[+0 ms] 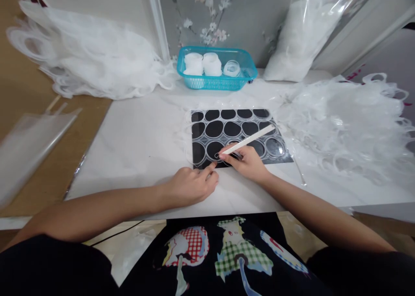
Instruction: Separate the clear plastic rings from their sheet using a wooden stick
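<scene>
Behind the white table (pixel 129 136), which has faint grey veins, there is a grey wall panel (pixel 253 14) with pale blossoms and a white trim (pixel 157 19) beside it, while a brown surface (pixel 86 129) lies at the left and a pale floor (pixel 300 245) shows below.

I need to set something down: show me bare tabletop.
Widest: white tabletop left of the black mat, behind the left forearm. Narrower: in front of the mat, right of the left hand. Crowded: right, under the clear heap; back, with white heap and blue basket.
</scene>
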{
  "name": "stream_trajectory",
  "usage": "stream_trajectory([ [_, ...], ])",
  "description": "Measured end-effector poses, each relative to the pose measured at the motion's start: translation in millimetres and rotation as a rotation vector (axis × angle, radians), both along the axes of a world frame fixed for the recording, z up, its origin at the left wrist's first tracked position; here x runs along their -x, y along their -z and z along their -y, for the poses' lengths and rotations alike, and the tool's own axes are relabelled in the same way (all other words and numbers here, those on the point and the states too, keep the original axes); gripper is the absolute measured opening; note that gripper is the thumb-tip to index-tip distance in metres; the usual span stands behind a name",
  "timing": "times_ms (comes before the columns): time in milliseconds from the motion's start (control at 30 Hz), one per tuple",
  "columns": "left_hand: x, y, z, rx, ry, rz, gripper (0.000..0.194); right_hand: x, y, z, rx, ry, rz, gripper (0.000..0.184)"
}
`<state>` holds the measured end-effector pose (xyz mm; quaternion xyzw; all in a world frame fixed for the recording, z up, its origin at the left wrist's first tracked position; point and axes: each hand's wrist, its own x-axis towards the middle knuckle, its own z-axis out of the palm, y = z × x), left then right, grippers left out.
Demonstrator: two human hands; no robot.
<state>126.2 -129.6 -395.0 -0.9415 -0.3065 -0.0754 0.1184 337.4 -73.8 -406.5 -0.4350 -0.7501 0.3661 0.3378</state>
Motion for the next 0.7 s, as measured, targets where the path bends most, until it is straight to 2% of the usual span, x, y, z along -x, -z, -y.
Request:
stream_trajectory([
  [567, -0.7, -0.2, 1.2, 0.008, -0.027, 0.008, 0.025, 0.6, 3.3, 0.6, -0.036, -0.027, 0.025, 0.012],
  [700, -1.6, -1.3, 0.6, 0.054, -0.046, 0.034, 0.026, -0.1, 3.7, 0.2, -0.088, -0.032, 0.073, 0.012],
])
